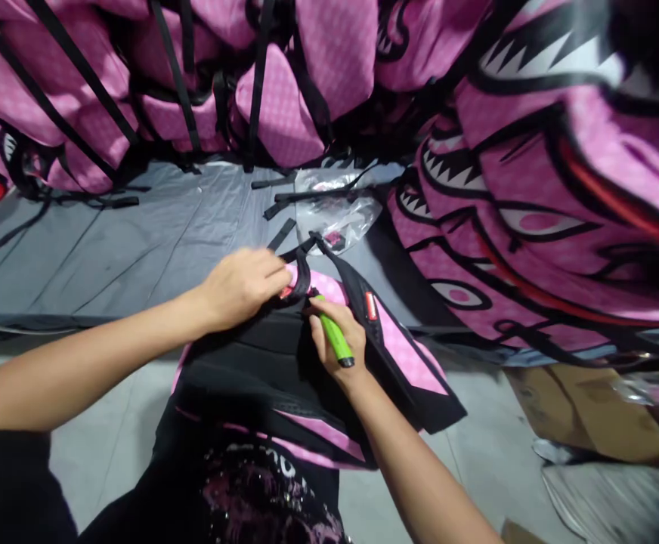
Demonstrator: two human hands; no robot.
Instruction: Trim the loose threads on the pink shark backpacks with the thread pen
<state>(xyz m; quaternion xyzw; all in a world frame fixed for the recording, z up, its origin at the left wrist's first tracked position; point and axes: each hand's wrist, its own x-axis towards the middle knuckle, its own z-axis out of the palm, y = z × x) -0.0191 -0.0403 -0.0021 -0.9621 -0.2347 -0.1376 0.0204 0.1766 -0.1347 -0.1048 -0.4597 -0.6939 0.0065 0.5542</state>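
Observation:
A pink and black backpack [250, 349] lies across my lap and the table's front edge, its black back panel and shoulder straps facing up. At the backpack's top edge, my left hand [244, 287] is closed in a pinch by the black top loop [303, 273], slightly blurred. My right hand [338, 340] is closed around a slim bright-green tool [334, 336] with a black end. The tool's tip points at the base of the loop, and its working end is too small to make out. A small red label [371, 306] shows on the right strap.
A grey sheet covers the table [153, 249]. Several pink bags with black straps [284, 106] are heaped along the back. Shark-face backpacks [511, 219] are stacked at the right. A clear plastic bag [335, 215] lies ahead of my hands. A cardboard box [584, 412] stands on the floor.

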